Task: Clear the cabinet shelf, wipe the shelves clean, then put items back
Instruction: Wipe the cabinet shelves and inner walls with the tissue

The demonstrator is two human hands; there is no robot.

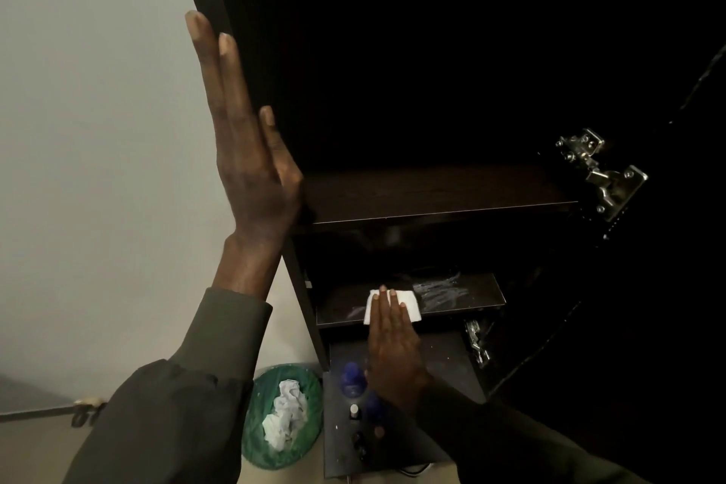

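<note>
I look down into a dark cabinet (pixel 432 51). My left hand (pixel 247 153) rests flat, fingers straight, against the cabinet's left side panel. My right hand (pixel 393 346) presses a folded white tissue (pixel 410 301) onto a lower shelf (pixel 471 293), fingers straight on top of it. Pale wet streaks show on the shelf to the right of the tissue. The shelf above (pixel 432 196) is bare. On the bottom board (pixel 444 358) stand two blue-capped bottles (pixel 351 379) and a few small items, partly hidden by my right wrist.
A bin lined with a green bag (pixel 281 416) holds crumpled white tissues on the floor left of the cabinet. Metal hinges (pixel 601 173) sit on the right side, where the open door (pixel 668 287) hangs. A pale wall (pixel 98 130) fills the left.
</note>
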